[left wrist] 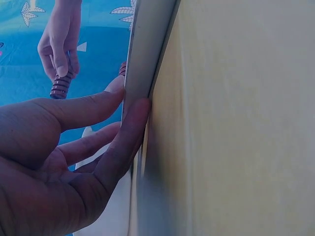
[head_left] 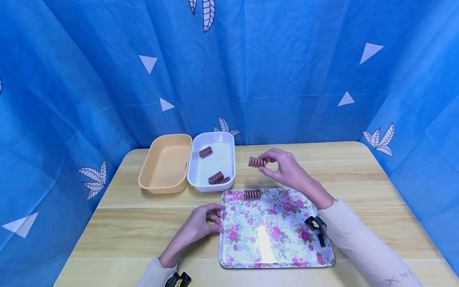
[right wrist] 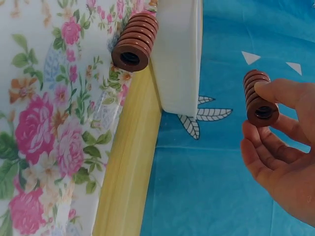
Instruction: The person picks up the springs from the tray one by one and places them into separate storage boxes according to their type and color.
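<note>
My right hand (head_left: 285, 165) pinches a brown coil spring (head_left: 255, 162) by one end, raised beyond the tray's far edge. Thumb and fingertips press on the coils of that spring (right wrist: 260, 98) in the right wrist view. With my left hand (head_left: 202, 223) I grip the left rim of a flowered tray (head_left: 251, 239), the thumb on one side of the rim and a finger on the other in the left wrist view. A second spring (head_left: 252, 194) lies on the tray near its far left corner. Several more springs (head_left: 216, 177) lie inside a white bin (head_left: 230, 159).
Left of the white bin, close beside it, stands a tan bin (head_left: 145, 175). Both bins sit toward the back left of the wooden table (head_left: 136, 227). A blue curtain (head_left: 287, 79) with white triangles and leaves hangs behind the table and along both sides.
</note>
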A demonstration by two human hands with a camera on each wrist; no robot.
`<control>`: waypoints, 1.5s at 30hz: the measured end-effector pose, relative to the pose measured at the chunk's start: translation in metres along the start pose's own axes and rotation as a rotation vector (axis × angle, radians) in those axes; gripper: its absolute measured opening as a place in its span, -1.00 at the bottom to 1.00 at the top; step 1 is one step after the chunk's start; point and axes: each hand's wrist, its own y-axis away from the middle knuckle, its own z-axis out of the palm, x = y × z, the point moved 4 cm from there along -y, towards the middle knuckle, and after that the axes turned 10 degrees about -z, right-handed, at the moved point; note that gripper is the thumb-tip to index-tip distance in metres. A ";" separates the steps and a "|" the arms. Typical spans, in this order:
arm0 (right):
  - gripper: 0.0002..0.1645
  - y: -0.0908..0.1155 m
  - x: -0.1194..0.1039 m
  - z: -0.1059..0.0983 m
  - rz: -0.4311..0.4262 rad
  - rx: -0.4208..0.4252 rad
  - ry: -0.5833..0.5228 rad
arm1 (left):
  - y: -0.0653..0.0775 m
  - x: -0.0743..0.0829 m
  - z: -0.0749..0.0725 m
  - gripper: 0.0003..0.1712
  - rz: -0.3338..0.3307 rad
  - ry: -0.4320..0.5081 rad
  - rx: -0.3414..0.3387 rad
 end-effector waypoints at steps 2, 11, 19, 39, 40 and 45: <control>-0.68 -0.003 0.000 0.002 0.000 -0.003 -0.009 | -0.001 0.000 0.000 -0.32 0.004 -0.005 0.002; -0.67 -0.017 0.001 0.010 0.001 -0.006 -0.017 | 0.000 0.000 0.000 -0.33 0.023 0.001 -0.002; -0.68 -0.031 0.003 0.022 -0.009 -0.008 -0.023 | -0.001 -0.001 0.001 -0.33 0.025 -0.006 -0.009; -0.66 -0.057 0.008 0.052 0.031 -0.048 -0.027 | 0.002 0.002 0.001 -0.31 0.037 0.043 -0.011; -0.67 -0.058 0.008 0.054 0.029 -0.047 -0.023 | 0.003 0.002 0.001 -0.31 0.035 0.046 -0.011; -0.68 -0.064 0.010 0.061 0.023 -0.058 -0.008 | 0.003 0.002 0.001 -0.32 0.037 0.033 -0.007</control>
